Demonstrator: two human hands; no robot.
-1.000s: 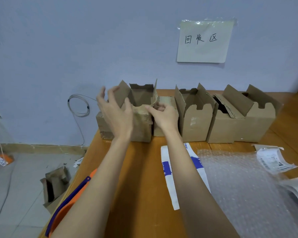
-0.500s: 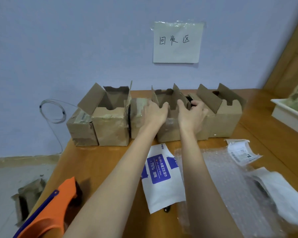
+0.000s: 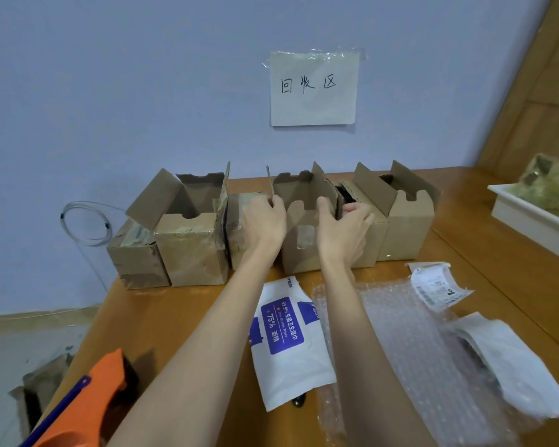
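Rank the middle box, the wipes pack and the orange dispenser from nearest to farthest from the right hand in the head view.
1. The middle box: gripped by the right hand, at the back of the table.
2. The wipes pack: flat on the table, between the forearms.
3. The orange dispenser: at the near left edge, clearly farthest.

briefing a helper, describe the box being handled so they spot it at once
Under the handwritten paper sign on the blue wall, cardboard boxes line the back edge of the table. The open box directly behind the wipes packet is the one. Only it has the left hand and right hand gripping its sides, and a pale patch on its front.
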